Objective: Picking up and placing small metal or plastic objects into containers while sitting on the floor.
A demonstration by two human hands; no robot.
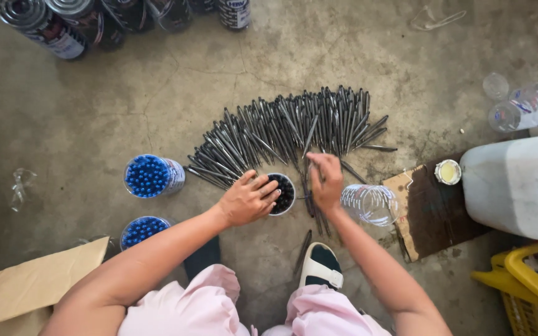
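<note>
1. Your left hand (248, 199) rested on the rim of a small round jar (283, 193) packed with dark pens, fingers curled loosely over its near side, steadying it rather than clenching.
2. Your right hand (326, 180) hovered just beside that jar, fingers pinched on a few dark pens (311, 202) that hung down from them toward the floor.
3. The fan of dark pens (294, 127) lay spread on the concrete floor (126, 93) just beyond both hands — tips converging toward the jar, the spread reaching toward the floor's far middle.
4. One stray pen (303, 247) lay near your sandalled foot (320, 266), close to the floor's near edge.
5. An empty clear jar (370, 203) stood just beside your right hand, touching a scrap of brown cardboard (428, 214).
6. Two jars of blue-capped pens stood to your left: one (152, 176) near the fan's left end, the other (142, 229) nearer you.
7. A white plastic canister (521, 183) with a yellow-lined cap (448, 172) sat at the floor's right edge; a yellow crate (527, 286) occupied the near right corner.
8. Filled jars lying on their sides (88, 22) sat at the far left corner — more clear jars (530, 106) at the far right.
9. A flat cardboard sheet (29, 286) lay at the near left corner.
</note>
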